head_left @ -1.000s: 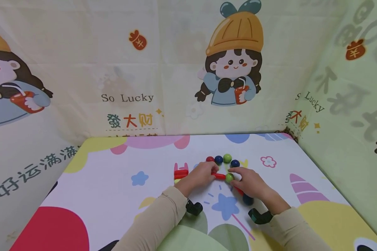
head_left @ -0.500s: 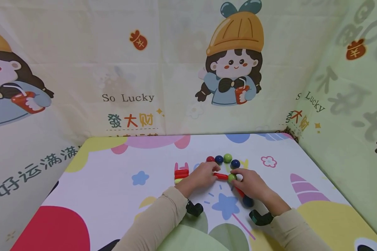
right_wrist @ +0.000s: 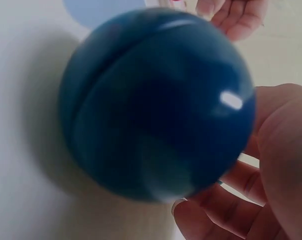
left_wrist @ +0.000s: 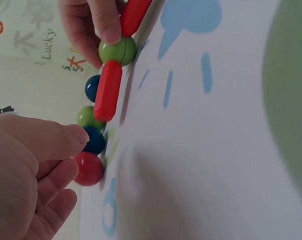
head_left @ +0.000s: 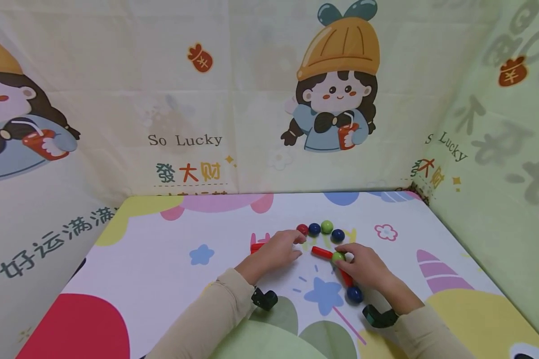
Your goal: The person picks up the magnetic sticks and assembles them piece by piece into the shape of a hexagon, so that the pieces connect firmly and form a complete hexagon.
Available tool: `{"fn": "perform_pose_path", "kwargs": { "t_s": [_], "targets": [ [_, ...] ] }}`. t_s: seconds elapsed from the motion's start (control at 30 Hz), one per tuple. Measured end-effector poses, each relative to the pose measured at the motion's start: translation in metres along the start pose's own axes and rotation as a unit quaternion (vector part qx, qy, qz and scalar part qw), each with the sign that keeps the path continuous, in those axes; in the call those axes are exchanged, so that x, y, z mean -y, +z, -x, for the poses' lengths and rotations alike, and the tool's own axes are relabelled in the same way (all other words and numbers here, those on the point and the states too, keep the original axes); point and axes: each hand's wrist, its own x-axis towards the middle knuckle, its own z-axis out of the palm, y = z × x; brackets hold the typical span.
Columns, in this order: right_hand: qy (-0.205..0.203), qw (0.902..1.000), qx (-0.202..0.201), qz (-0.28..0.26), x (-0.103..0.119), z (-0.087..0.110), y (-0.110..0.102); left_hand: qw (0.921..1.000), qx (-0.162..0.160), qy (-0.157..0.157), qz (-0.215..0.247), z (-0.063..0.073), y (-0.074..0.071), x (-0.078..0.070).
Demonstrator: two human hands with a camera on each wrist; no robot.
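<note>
My right hand [head_left: 366, 267] pinches a green ball [head_left: 338, 257] between thumb and fingers. One red rod [head_left: 322, 253] sticks out from this ball toward the left, its far end free. A second red rod [head_left: 346, 278] runs from the ball toward me and ends at a dark blue ball [head_left: 354, 294], which fills much of the right wrist view. Left of the free rod end, my left hand [left_wrist: 21, 175] holds nothing, its fingers loosely bent and apart from the rod.
Behind the hands lie a red ball [head_left: 302, 229], a blue ball [head_left: 314, 229], a green ball [head_left: 327, 227] and another blue ball [head_left: 338, 235]. A red rod [head_left: 256, 247] shows partly behind the left hand. A patterned cloth wall [head_left: 251, 124] rises at the table's far edge.
My left hand has come off the left red rod and drawn back left. My right hand has shifted slightly right and nearer with the green ball and its rods.
</note>
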Motion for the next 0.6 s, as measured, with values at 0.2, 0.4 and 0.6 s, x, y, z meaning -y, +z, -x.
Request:
{"fn": "perform_pose_path", "kwargs": {
  "t_s": [0.2, 0.4, 0.6],
  "targets": [
    [0.008, 0.9999, 0.0, -0.009, -0.001, 0.002, 0.0, 0.9999, -0.016, 0.001, 0.007, 0.008, -0.014, 0.014],
    [0.026, 0.9995, 0.003, -0.019, -0.001, 0.004, 0.001, 0.9995, -0.031, -0.004, 0.001, 0.013, -0.024, 0.028],
    [0.024, 0.9996, 0.003, -0.017, -0.003, 0.004, 0.002, 0.9993, -0.036, -0.011, 0.003, 0.014, -0.027, 0.037]
  ]
}}
